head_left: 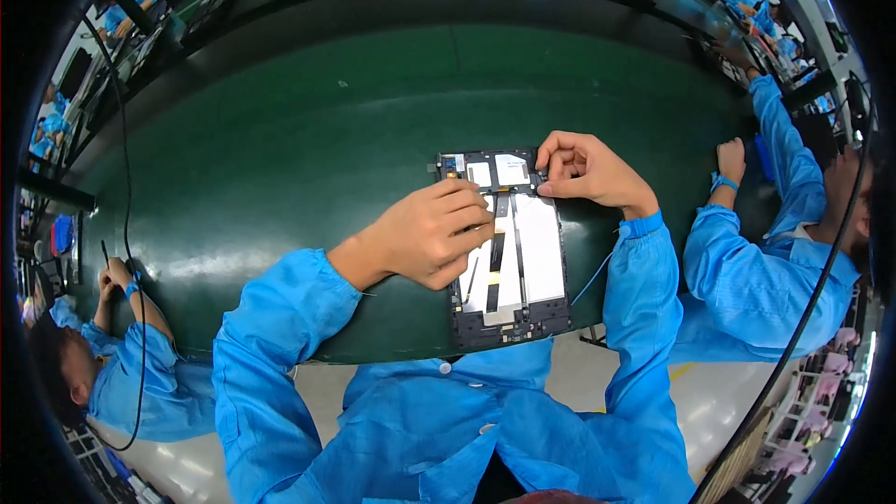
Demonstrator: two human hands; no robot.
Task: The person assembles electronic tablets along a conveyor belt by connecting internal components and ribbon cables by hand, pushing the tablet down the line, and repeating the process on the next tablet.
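Head-worn fisheye view, facing down onto a green tabletop [280,149], at close range

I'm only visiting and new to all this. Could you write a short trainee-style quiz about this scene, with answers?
1. True or false: only one of the wearer's hands is near the rectangular, black-framed electronic device with pale inner panels.
2. Which hand is at its upper right corner? A. left B. right C. neither
3. Fill in: the broad, glossy tabletop is ____.

Key: 1. False; the bare left hand and bare right hand both are. 2. B. 3. Green.
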